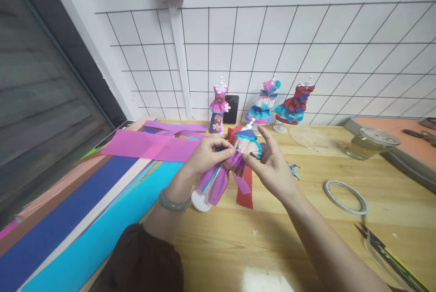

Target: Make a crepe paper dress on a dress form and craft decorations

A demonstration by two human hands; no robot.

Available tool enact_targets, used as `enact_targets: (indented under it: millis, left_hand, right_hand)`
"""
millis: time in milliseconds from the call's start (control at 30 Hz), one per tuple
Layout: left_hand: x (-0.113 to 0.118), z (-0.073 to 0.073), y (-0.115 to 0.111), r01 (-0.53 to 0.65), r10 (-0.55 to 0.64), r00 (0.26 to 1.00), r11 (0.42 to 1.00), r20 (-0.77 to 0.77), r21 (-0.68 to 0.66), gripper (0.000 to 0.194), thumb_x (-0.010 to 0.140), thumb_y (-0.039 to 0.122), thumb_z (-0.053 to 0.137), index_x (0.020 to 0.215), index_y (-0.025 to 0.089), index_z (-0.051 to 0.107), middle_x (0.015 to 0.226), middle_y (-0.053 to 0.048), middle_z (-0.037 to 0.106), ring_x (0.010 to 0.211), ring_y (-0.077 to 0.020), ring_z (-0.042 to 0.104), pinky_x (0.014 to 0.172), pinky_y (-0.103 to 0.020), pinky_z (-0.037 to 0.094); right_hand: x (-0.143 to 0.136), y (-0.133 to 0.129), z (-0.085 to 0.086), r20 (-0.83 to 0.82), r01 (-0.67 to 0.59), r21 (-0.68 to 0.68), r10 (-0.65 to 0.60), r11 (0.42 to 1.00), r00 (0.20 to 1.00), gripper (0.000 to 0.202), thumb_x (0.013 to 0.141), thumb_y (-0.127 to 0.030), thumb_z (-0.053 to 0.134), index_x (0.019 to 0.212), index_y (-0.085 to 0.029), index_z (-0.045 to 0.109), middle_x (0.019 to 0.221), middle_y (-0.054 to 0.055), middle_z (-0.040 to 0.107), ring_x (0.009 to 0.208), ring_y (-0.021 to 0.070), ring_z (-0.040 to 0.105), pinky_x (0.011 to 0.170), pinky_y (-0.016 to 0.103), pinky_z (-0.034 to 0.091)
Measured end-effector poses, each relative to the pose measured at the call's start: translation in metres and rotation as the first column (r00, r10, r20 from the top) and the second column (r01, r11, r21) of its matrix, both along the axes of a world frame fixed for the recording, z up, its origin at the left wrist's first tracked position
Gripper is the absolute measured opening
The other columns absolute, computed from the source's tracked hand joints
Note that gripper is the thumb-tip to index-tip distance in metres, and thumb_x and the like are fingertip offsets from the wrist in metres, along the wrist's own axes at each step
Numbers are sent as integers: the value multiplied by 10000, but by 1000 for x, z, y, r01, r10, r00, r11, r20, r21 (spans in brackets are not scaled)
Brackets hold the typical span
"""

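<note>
Pinching purple ruffle [236, 162], left hand [211, 153], right hand [274, 165] touching, half-open, bare tabletop [311, 174] beside tape roll [354, 212]

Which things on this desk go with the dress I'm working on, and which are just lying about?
Likely for the job:
- dress, left hand pinching it
- paper
- tape
- scissors, within reach

Probably just lying about:
- phone
- cup
- three dressed stands behind, perhaps for reference
</note>
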State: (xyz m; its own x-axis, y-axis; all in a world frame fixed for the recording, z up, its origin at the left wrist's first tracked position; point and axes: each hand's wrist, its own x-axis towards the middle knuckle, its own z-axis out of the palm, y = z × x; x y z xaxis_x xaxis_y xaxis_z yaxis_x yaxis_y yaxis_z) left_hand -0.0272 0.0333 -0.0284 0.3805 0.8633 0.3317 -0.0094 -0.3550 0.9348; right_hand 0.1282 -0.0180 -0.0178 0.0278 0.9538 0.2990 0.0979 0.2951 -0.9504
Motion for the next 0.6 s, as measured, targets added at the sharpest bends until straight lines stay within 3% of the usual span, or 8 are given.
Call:
enact_targets:
  millis: [400,500,600]
  left_hand:
    - [0,1,-1,-5,7,1000,997,25,-74,143,670,288,650,669,146,637,732,-35,603,742,-155,577,660,-276,469]
    - [0,2,-2,-35,34,999,999,-17,-25,120,676,279,650,668,160,647,710,-42,618,911,-213,568,784,-336,450]
    - [1,1,-2,-53,55,997,998,-45,44,76,682,253,650,668,179,658,770,-53,646,1119,-239,470,947,-386,350]
  right_hand:
    - [0,1,-2,-26,-24,9,24,1000,999,761,743,-262,597,1383,-245,185,1168,105,540,984,230,569,865,419,459]
    - [0,2,-2,-19,-35,23,35,999,999,770,736,-272,614,1379,-246,192,1139,102,558,975,235,576,879,431,453]
    - [-1,2,-2,6,-7,22,7,1000,1000,766,722,-281,629,1368,-252,218,1150,102,552,980,247,575,876,446,456]
